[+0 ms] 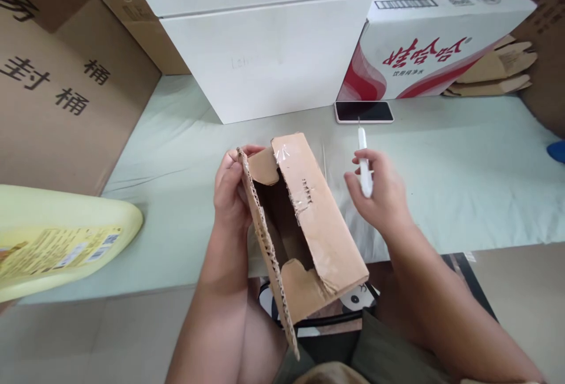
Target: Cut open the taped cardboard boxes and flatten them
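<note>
My left hand (pixel 229 193) grips the far end of a small brown cardboard box (pixel 309 219), which is open along one side, with flaps loose and torn clear tape on its top. The box tilts down toward my lap. My right hand (pixel 382 193) is closed round a thin white pen-like tool (pixel 364 160), tip pointing away from me, a short way right of the box and apart from it.
A phone (pixel 364 112) lies face up on the pale green mat (pixel 176 196). Behind it stand a white box (pixel 273 60) and a red-and-white carton (pixel 424 49). A big brown carton (pixel 66 90) is at left, a yellow jug (pixel 57 243) at near left.
</note>
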Demonstrator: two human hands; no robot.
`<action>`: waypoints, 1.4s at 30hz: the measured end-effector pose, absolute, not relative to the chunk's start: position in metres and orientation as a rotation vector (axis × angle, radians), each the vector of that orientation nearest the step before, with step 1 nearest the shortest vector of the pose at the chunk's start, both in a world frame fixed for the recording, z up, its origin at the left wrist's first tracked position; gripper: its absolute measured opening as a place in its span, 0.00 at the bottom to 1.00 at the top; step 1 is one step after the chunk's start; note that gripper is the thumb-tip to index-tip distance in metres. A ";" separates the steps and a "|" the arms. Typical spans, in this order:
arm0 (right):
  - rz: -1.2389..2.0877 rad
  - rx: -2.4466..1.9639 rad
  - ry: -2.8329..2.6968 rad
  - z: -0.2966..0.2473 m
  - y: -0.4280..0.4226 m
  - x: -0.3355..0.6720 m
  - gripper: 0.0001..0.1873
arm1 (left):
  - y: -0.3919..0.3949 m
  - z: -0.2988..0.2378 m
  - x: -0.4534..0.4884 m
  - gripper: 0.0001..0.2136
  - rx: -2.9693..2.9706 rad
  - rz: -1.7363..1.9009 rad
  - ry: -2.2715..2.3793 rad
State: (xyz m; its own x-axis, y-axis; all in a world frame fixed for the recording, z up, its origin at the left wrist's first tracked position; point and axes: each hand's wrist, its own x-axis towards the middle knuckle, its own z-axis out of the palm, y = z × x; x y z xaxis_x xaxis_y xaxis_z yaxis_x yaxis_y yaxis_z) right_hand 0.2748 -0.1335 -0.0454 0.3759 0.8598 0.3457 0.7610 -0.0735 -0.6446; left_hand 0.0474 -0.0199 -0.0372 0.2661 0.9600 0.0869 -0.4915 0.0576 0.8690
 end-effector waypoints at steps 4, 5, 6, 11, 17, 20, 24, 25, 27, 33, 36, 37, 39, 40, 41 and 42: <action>0.405 -2.129 -1.579 -0.069 -0.125 0.294 0.34 | -0.016 -0.041 0.050 0.16 0.924 1.237 0.586; 0.434 -2.177 -1.611 -0.071 -0.126 0.296 0.33 | -0.015 -0.042 0.052 0.17 0.906 1.248 0.585; 0.443 -2.217 -1.633 -0.072 -0.126 0.297 0.31 | -0.014 -0.043 0.053 0.17 0.886 1.260 0.589; 0.302 -2.101 -1.557 -0.060 -0.129 0.292 0.19 | -0.015 -0.043 0.052 0.20 0.900 1.186 0.592; 0.222 -1.506 -1.641 -0.013 -0.135 0.274 0.23 | -0.018 -0.041 0.051 0.22 1.076 0.972 0.509; 0.303 -1.495 -1.739 -0.005 -0.135 0.265 0.29 | -0.019 -0.043 0.053 0.21 1.093 0.922 0.464; 0.335 -1.567 -1.810 -0.009 -0.132 0.259 0.31 | -0.021 -0.043 0.053 0.20 1.104 0.893 0.441; 0.330 -1.586 -1.823 -0.009 -0.132 0.258 0.31 | -0.021 -0.043 0.053 0.20 1.106 0.894 0.441; 0.325 -1.620 -1.838 -0.008 -0.132 0.258 0.30 | -0.021 -0.043 0.053 0.20 1.108 0.893 0.442; 0.391 -1.653 -1.835 -0.005 -0.134 0.257 0.26 | -0.020 -0.043 0.053 0.19 1.106 0.890 0.440; 0.436 -1.673 -1.853 -0.006 -0.134 0.258 0.27 | -0.020 -0.042 0.054 0.20 1.102 0.890 0.447; 0.446 -1.682 -1.866 -0.006 -0.134 0.259 0.28 | -0.020 -0.042 0.054 0.20 1.095 0.891 0.453; 0.454 -1.703 -1.894 -0.005 -0.133 0.260 0.28 | -0.020 -0.043 0.055 0.21 1.078 0.895 0.463; 0.456 -1.712 -1.907 -0.004 -0.133 0.261 0.27 | -0.020 -0.044 0.055 0.21 1.071 0.898 0.465; 0.459 -1.718 -1.916 -0.003 -0.133 0.261 0.27 | -0.020 -0.044 0.055 0.20 1.065 0.902 0.465; 0.464 -1.721 -1.923 -0.002 -0.133 0.261 0.26 | -0.020 -0.045 0.055 0.20 1.062 0.904 0.464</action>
State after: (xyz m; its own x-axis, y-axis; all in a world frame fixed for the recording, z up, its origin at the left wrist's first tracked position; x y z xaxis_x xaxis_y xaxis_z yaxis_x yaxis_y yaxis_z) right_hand 0.2611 -0.1332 -0.0016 -0.0634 0.9871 0.1469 0.8113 0.1367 -0.5685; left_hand 0.0552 -0.0204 -0.0447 0.5702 0.8170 0.0858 -0.4068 0.1901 0.8935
